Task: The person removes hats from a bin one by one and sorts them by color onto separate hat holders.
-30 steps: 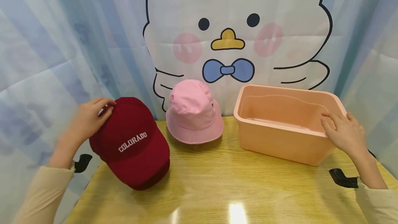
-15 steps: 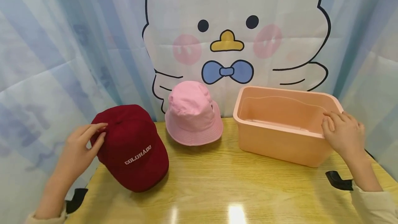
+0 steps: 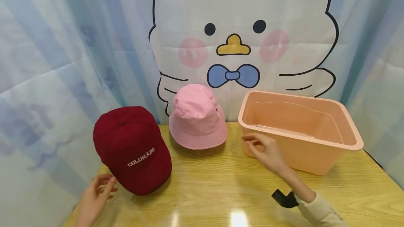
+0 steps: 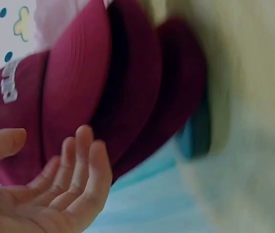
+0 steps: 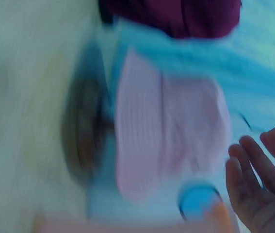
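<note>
A maroon baseball cap (image 3: 126, 136) lettered COLORADO sits at the left of the table. Layered maroon brims (image 4: 132, 82) in the left wrist view show more than one cap stacked there. By the cap's lower left side is the left hand (image 3: 96, 197), fingers loosely bent and holding nothing. A pink bucket hat (image 3: 197, 115) stands brim down at the back middle. The right hand (image 3: 268, 153) is in front of the peach plastic bin's (image 3: 309, 158) left part, its fingers holding nothing. In the blurred right wrist view, this hand (image 5: 263, 189) is beside the bucket hat (image 5: 176, 126).
The yellow wood-grain table (image 3: 202, 192) carries the hats and the bin. Behind it hangs a curtain (image 3: 233, 2) with a cartoon bird, close to the bucket hat and bin. Bluish curtains (image 3: 47, 80) also flank both sides.
The left hand has let go of the maroon cap, which settled on the table, and moved down towards the front. The right hand has left the bin's right rim and moved left.
</note>
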Demonstrator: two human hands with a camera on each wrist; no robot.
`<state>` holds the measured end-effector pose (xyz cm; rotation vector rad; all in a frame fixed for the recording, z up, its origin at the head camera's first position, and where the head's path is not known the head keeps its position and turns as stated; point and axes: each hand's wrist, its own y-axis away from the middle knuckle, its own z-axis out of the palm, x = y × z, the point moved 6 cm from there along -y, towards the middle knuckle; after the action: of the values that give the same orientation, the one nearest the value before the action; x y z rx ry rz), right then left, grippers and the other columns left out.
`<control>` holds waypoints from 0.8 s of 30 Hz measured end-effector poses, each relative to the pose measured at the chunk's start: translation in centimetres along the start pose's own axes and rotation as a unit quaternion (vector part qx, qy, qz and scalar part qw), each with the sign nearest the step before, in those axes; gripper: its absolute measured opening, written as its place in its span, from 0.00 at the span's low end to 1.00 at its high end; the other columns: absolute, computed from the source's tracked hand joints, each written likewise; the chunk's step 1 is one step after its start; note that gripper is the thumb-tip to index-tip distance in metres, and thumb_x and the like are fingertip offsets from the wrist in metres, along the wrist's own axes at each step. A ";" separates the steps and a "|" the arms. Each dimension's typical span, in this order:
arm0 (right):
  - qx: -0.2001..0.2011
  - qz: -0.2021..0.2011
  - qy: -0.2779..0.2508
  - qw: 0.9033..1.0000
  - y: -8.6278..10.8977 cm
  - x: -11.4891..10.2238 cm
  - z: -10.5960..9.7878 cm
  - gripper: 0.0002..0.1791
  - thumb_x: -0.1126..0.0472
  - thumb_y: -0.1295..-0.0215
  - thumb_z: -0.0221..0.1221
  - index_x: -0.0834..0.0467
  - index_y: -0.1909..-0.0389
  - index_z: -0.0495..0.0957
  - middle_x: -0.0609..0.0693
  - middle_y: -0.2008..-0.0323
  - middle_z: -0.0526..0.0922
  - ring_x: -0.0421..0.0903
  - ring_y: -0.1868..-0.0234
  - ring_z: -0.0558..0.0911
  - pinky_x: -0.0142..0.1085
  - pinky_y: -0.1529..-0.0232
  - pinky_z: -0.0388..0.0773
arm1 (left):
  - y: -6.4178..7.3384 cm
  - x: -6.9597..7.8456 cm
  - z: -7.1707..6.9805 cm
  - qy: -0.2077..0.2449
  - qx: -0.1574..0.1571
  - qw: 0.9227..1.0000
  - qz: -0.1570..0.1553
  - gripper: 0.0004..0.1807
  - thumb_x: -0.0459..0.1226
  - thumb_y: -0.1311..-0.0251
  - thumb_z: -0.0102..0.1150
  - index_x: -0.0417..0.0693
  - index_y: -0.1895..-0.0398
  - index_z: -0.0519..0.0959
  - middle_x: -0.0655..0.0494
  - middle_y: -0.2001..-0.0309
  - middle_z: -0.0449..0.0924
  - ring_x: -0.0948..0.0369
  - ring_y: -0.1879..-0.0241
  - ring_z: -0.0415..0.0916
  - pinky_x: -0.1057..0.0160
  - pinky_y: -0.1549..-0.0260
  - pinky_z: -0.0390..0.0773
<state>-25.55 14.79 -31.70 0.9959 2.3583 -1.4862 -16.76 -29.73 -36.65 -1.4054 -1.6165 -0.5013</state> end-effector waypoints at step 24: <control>-0.244 0.426 -0.479 0.728 2.0 -2.1 25.7 0.23 0.61 0.34 0.47 0.69 0.43 0.59 0.58 0.60 0.77 0.48 0.65 0.81 0.40 0.59 0.78 | 0.5 -4.3 4.0 0.317 -0.135 0.907 -0.240 0.08 0.50 0.37 0.40 0.60 0.62 0.64 0.70 0.64 0.71 0.68 0.62 0.76 0.60 0.53 0.75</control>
<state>-27.64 -7.52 -44.61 0.7014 1.1256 -0.6407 -18.00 -28.92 -42.35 -0.8634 -1.3570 -1.3638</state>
